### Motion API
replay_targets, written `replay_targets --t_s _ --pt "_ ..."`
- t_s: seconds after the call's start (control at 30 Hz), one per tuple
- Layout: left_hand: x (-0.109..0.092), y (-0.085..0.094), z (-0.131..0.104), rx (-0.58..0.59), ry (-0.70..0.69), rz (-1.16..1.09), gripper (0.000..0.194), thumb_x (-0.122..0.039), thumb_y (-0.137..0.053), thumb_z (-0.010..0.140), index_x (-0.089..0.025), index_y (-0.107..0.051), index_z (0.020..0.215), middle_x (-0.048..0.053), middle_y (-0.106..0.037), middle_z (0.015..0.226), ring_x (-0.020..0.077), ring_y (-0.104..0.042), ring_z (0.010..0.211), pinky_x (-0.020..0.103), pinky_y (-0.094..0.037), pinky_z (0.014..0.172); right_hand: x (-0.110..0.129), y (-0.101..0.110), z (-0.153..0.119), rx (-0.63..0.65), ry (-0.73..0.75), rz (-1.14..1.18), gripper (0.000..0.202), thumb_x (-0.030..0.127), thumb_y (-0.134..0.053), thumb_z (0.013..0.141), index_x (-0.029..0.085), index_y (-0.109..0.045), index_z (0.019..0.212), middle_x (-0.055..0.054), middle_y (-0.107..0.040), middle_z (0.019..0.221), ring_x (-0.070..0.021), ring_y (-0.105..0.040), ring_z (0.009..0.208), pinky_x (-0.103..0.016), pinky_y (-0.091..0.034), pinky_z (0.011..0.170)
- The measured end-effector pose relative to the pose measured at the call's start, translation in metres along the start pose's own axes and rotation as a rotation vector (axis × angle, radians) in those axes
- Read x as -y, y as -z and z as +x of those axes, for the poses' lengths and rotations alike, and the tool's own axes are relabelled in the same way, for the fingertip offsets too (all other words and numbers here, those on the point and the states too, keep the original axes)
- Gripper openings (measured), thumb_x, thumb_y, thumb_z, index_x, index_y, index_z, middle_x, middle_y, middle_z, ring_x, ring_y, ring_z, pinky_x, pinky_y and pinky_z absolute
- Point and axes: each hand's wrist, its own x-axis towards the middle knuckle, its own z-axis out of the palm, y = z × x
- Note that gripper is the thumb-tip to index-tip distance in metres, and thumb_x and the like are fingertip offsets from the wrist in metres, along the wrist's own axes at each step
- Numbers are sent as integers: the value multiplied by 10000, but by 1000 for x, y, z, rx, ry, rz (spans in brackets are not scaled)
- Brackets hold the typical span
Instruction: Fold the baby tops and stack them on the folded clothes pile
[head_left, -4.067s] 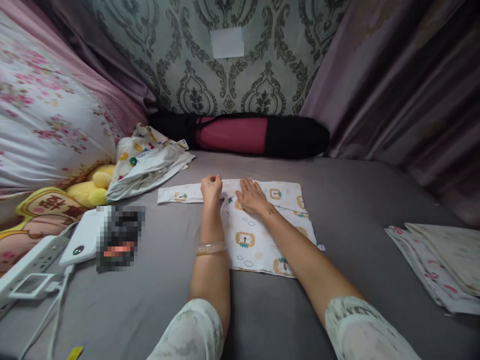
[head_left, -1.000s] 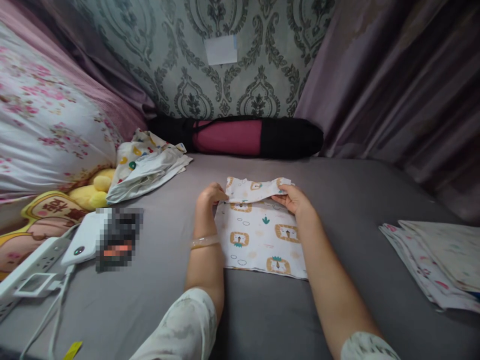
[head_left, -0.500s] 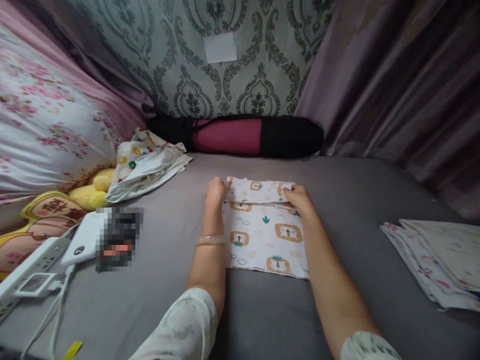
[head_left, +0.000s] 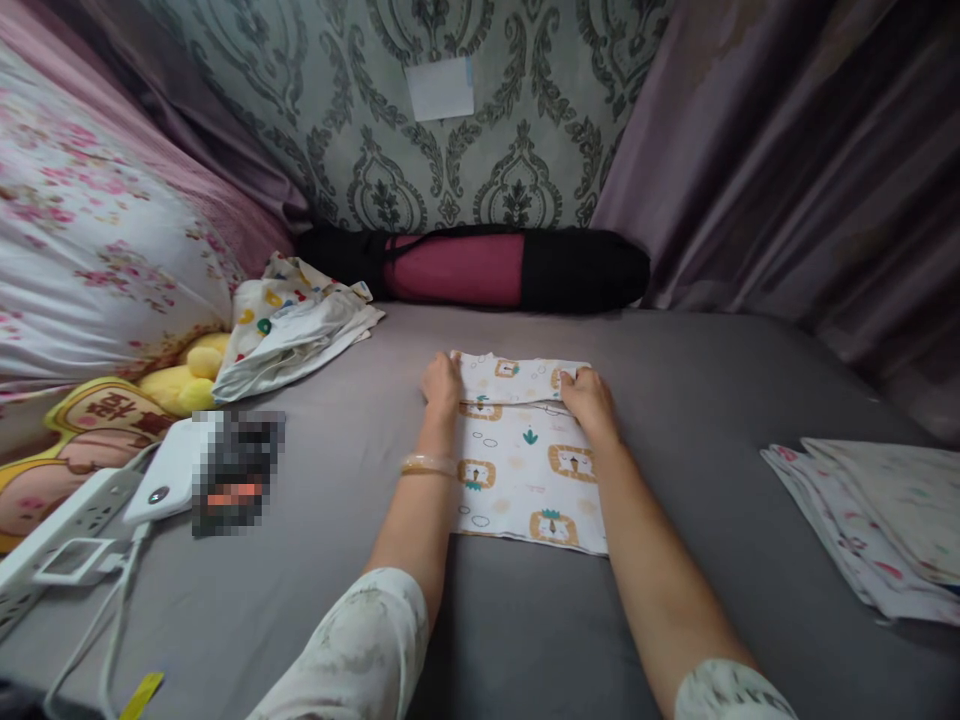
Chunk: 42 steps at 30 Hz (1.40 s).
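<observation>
A white cloth (head_left: 525, 470) printed with orange lion faces and small green plants lies flat on the grey bed sheet (head_left: 517, 630). Its far edge is turned over toward me in a narrow band. My left hand (head_left: 442, 380) is closed on the left end of that band, with the thumb on top. At the band's right end, my right hand (head_left: 589, 400) pinches the cloth between thumb and fingers. Some fingertips of both hands are hidden under or behind the fabric.
Folded cloths (head_left: 862, 520) lie at the right. To the left are crumpled clothes (head_left: 300, 335), a yellow plush (head_left: 180, 385), a white power bank (head_left: 169, 470) and a power strip (head_left: 71, 525) with cables. A black and pink long bag (head_left: 457, 270) rests along the wall.
Both hands have shifted slightly along the folded band, the left one a little to the right. The band stays turned over, and the cloth's near edge has barely moved.
</observation>
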Motion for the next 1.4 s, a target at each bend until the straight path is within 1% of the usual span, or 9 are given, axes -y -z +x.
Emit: replay_targets --t_s 0.17,0.37,0.53,0.63,0.73,0.87,0.97,1.13,1.4 --pt "2 4 -1 -6 -1 17 390 -435 -330 975 -162 -592 1068 218 -669 1086 317 -633 1010 376 -428 791 2 1 -8 -20 28 -15 375 394 -417 965 126 -611 1141 -197 -673 1066 -295 -644 1026 -371 -467 835" --pt "-1 5 -6 -110 27 103 319 -339 -383 961 -126 -574 1103 211 -655 1123 314 -579 1113 390 -391 889 9 0 -17 -66 0 -32 320 353 -427 974 143 -574 1166 -196 -659 1073 -288 -642 1016 -391 -459 850" --pt "4 2 -4 -117 26 -19 233 -279 -410 950 -140 -580 1027 209 -648 1098 317 -569 1097 412 -374 914 6 3 -17 -59 -24 0 300 294 -446 963 110 -558 1172 -210 -653 1061 -308 -634 1025 -407 -456 855" --pt "3 5 -3 -180 19 -120 184 -241 -451 930 -124 -570 1007 231 -618 1123 342 -524 1136 444 -355 936 4 4 -17 -162 -2 -9 305 218 -439 944 74 -546 1190 -241 -601 1153 -328 -582 1111 -429 -432 907" --pt "-12 12 -10 -217 -40 -23 234 -238 -417 929 -106 -567 1051 249 -578 1181 366 -492 1160 461 -360 932 10 1 -17 -230 133 3 364 197 -374 952 75 -520 1262 -242 -541 1269 -325 -487 1231 -453 -358 1006" --pt "-48 8 -31 -84 -314 72 308 -219 -363 928 -105 -577 1119 224 -582 1207 346 -475 1207 450 -354 978 26 -13 -21 -124 521 38 473 208 -283 970 118 -415 1415 -153 -414 1475 -271 -264 1407 -480 -152 1141" --pt "-63 -8 -46 7 -498 128 406 -181 -349 919 -86 -516 1277 214 -467 1409 340 -302 1384 474 -244 1099 32 -25 -24 -35 667 -59 528 223 -323 954 105 -346 1468 -108 -289 1558 -260 -118 1459 -478 -35 1167" --pt "-53 -26 -49 72 -468 239 559 -314 -263 964 -29 -370 1433 191 -334 1521 337 -182 1446 476 -144 1168 30 -34 -25 -4 668 -157 535 237 -283 956 131 -355 1476 -81 -271 1567 -269 -133 1456 -501 -51 1163" --pt "-38 -34 -42 91 -403 254 644 -462 -181 974 -99 -292 1494 140 -269 1562 311 -189 1451 470 -157 1173 32 -39 -25 19 624 -210 547 283 -236 967 127 -359 1477 -57 -310 1550 -241 -210 1439 -466 -123 1166"
